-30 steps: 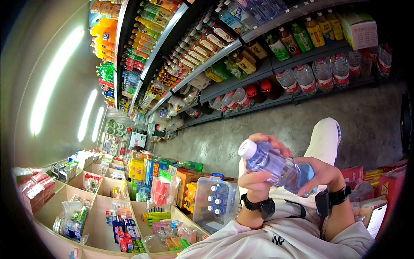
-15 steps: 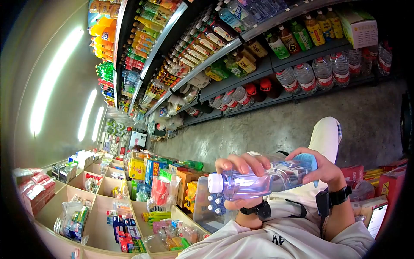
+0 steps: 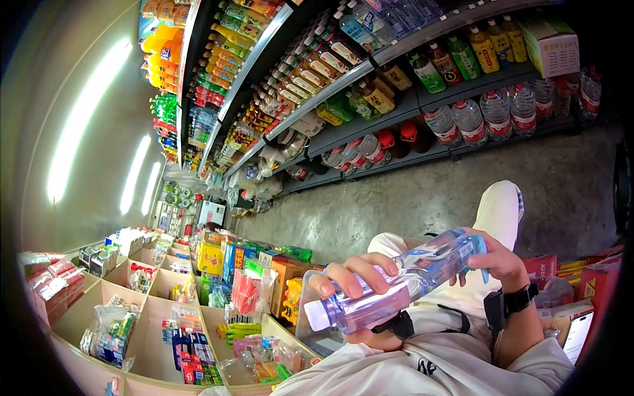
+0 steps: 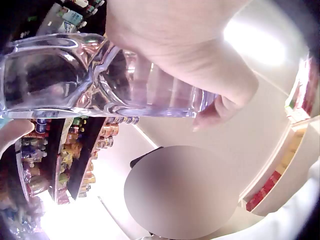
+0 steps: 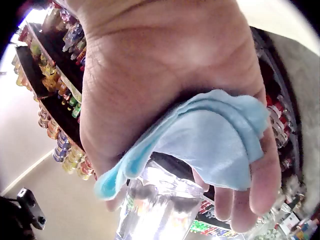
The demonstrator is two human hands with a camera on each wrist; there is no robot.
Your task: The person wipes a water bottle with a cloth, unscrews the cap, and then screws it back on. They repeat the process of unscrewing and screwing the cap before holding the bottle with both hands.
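A clear plastic bottle [image 3: 376, 302] with a white cap [image 3: 318, 315] lies slanted in front of the person's lap, cap end low and to the left. My left hand [image 3: 360, 280] grips it near the cap, fingers over the top; the left wrist view shows the thumb of that hand [image 4: 200, 65] bent round the bottle. A light blue cloth [image 5: 205, 145] is held in the palm of my right hand [image 5: 175, 65], at the bottle's base end. In the head view only a bit of that cloth shows, beside the right fingers.
Shelves of drink bottles [image 3: 376, 99] run along the far side, with large water bottles [image 3: 498, 112] on the lowest level. At the left stands a wooden bin rack [image 3: 155, 310] of small packaged goods. A clear plastic tub [image 3: 309, 323] is beside the left hand. A lit phone [image 3: 578, 338] lies at right.
The bottle has swung from cap-up to cap-down, its cap end moving left and lower. My left hand now lies over its top. My right hand stays at the base end with the cloth.
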